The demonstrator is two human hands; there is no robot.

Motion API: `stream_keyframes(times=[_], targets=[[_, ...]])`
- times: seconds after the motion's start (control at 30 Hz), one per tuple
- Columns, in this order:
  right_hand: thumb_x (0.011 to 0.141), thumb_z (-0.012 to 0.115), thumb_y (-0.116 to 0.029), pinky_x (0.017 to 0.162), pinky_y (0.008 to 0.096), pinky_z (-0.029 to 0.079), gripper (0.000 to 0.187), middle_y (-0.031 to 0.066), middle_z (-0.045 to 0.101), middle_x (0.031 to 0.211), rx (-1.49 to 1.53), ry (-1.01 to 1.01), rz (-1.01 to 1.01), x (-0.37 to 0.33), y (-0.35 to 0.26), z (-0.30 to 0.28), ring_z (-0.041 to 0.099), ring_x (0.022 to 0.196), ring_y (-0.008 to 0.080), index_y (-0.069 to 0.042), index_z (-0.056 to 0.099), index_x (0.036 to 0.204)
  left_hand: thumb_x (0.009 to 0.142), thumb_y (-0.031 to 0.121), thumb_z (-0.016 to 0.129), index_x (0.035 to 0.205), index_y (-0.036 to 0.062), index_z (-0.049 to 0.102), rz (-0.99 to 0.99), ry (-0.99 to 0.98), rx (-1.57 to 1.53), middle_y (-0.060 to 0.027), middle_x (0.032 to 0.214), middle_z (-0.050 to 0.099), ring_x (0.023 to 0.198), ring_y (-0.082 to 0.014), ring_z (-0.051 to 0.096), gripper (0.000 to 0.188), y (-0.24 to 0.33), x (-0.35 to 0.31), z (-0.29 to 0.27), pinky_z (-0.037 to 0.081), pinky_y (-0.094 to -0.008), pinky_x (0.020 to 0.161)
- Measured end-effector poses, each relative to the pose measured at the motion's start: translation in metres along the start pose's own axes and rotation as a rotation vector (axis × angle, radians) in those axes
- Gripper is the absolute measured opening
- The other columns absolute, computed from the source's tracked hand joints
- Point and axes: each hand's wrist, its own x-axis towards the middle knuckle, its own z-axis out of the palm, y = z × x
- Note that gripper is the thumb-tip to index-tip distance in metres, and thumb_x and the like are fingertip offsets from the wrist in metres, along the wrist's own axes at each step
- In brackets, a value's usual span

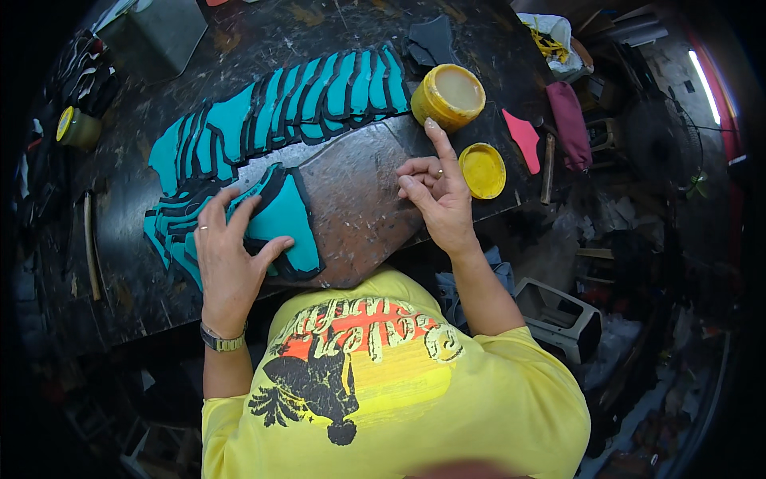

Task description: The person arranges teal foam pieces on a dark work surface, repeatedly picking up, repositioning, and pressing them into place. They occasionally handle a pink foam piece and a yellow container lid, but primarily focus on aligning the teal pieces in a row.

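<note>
My left hand (229, 243) rests with fingers spread on a stack of teal, black-edged cut pieces (171, 219). Beside its thumb, a single teal piece (283, 219) lies on a worn brown slab (351, 203). Over the slab's right side is my right hand (439, 191), holding nothing visible; its index finger stretches out and the other fingers curl. That fingertip is at the lower edge of an open yellow jar (449, 97) filled with a pale paste. A yellow lid (483, 171) lies just below the jar. Behind the slab runs a long overlapping row of teal pieces (299, 100).
The dark table (271, 28) also carries a metal box (152, 40), a second jar (77, 128) and a wooden-handled tool (92, 247) at left. Toward the right edge lie a pink piece (523, 141), a hammer (548, 168) and a maroon roll (568, 125).
</note>
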Motion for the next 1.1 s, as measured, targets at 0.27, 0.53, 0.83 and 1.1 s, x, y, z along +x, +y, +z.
stream_keyframes(times=[0.27,0.53,0.83,1.1], targets=[[0.095,0.069,-0.003,0.078,0.0203,0.050,0.080,0.0048,0.064,0.102,-0.037,0.008,-0.014,0.001,0.003,-0.005,0.057,0.084,0.0053,-0.012,0.029,0.163,0.070,0.025,0.091,0.125,0.0053,0.067,-0.017,-0.025,-0.141,-0.0099,0.126,0.063,0.119,-0.0304,0.057,0.064,0.001,-0.001,0.008,0.042,-0.0431,0.098],[0.094,0.069,-0.001,0.079,0.0216,0.051,0.080,0.0054,0.064,0.102,-0.042,0.008,-0.041,0.003,0.004,-0.003,0.059,0.087,0.0061,-0.011,0.029,0.163,0.070,0.023,0.090,0.125,0.0042,0.068,0.012,-0.084,-0.093,-0.0113,0.120,0.064,0.116,-0.0302,0.058,0.062,0.005,0.008,0.001,0.041,-0.0431,0.101],[0.094,0.066,0.003,0.074,0.0195,0.052,0.079,0.0042,0.064,0.099,-0.053,0.029,-0.045,0.001,0.006,-0.002,0.058,0.080,0.0047,-0.011,0.029,0.162,0.074,0.023,0.087,0.125,0.0052,0.069,0.071,-0.039,-0.082,-0.0131,0.118,0.067,0.108,-0.0328,0.062,0.057,0.003,0.005,0.008,0.044,-0.0423,0.099],[0.097,0.066,0.001,0.082,0.0219,0.052,0.072,0.0069,0.065,0.107,-0.129,-0.036,-0.100,0.003,0.011,0.000,0.060,0.089,0.0073,-0.010,0.033,0.161,0.075,0.026,0.087,0.126,0.0070,0.069,0.092,-0.133,-0.055,-0.0080,0.119,0.062,0.113,-0.0282,0.057,0.057,0.006,0.023,0.014,0.045,-0.0413,0.094]])
